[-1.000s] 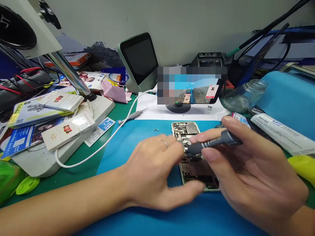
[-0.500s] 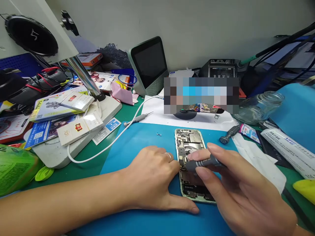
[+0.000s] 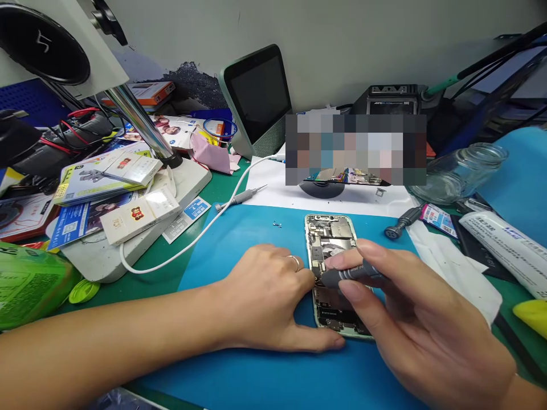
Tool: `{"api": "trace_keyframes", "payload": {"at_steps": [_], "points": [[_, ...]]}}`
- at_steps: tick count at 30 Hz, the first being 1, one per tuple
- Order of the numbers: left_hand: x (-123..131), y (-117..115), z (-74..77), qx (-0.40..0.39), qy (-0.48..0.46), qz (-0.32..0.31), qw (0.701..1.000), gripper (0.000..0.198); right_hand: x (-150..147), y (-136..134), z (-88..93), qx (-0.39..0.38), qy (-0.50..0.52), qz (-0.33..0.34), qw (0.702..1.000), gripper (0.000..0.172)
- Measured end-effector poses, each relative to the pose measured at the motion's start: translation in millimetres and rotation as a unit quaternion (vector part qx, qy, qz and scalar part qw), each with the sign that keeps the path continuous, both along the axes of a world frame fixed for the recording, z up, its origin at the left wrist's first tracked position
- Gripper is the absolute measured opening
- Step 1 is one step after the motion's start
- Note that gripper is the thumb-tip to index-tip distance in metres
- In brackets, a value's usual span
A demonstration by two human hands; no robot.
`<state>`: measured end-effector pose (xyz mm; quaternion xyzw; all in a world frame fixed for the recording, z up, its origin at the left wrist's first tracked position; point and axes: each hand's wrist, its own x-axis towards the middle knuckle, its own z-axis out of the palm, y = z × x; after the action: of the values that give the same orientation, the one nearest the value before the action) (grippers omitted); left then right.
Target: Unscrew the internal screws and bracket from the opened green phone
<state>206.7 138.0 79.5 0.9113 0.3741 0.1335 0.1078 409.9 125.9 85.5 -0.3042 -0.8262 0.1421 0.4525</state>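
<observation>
An opened smartphone point(image 3: 341, 229) with its inner boards bare lies on a blue mat point(image 3: 265, 376). My left hand point(image 3: 267, 302) steadies it, with curled fingers against its left side and the thumb along its bottom edge. Between thumb and fingers, my right hand point(image 3: 436, 319) grips a dark grey screwdriver point(image 3: 352, 275) over the middle of the phone. The driver's tip is hidden, close to my left fingertips. A few tiny metal parts point(image 3: 277, 224) lie on the mat, up and left of the phone.
A second screwdriver point(image 3: 243, 197) lies behind, beside a white cable point(image 3: 188, 250). To the right are a short dark driver point(image 3: 402, 222), a glass jar point(image 3: 465, 171) and a white tube point(image 3: 504, 245). A stand base point(image 3: 102, 265) bearing boxes fills the left.
The camera view has tilted down slightly, so the scene sits higher. Both hands, the screwdriver and the phone keep nearly the same places relative to each other.
</observation>
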Motion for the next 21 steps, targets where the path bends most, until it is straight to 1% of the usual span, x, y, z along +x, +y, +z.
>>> {"api": "trace_keyframes", "payload": {"at_steps": [5, 10, 13, 18, 21], "points": [[0.1, 0.1, 2.4, -0.012, 0.015, -0.003, 1.000, 0.058, -1.1, 1.8, -0.6, 0.000, 0.007, -0.011, 1.000, 0.073], [0.3, -0.5, 3.0, -0.007, 0.014, -0.004, 1.000, 0.055, -0.1, 1.2, -3.9, -0.022, 0.020, 0.005, 1.000, 0.074], [0.5, -1.1, 3.5, -0.018, 0.018, -0.001, 1.000, 0.055, -0.2, 2.4, -3.8, -0.023, 0.026, 0.015, 0.999, 0.075], [1.9, -2.2, 3.1, -0.049, 0.012, -0.003, 0.999, 0.048, -0.7, 4.2, 0.9, 0.008, -0.007, 0.076, 0.997, 0.069], [2.7, -3.3, 0.5, -0.032, 0.011, 0.001, 0.999, 0.046, -1.0, 1.8, 1.5, 0.011, -0.015, 0.080, 0.997, 0.067]]}}
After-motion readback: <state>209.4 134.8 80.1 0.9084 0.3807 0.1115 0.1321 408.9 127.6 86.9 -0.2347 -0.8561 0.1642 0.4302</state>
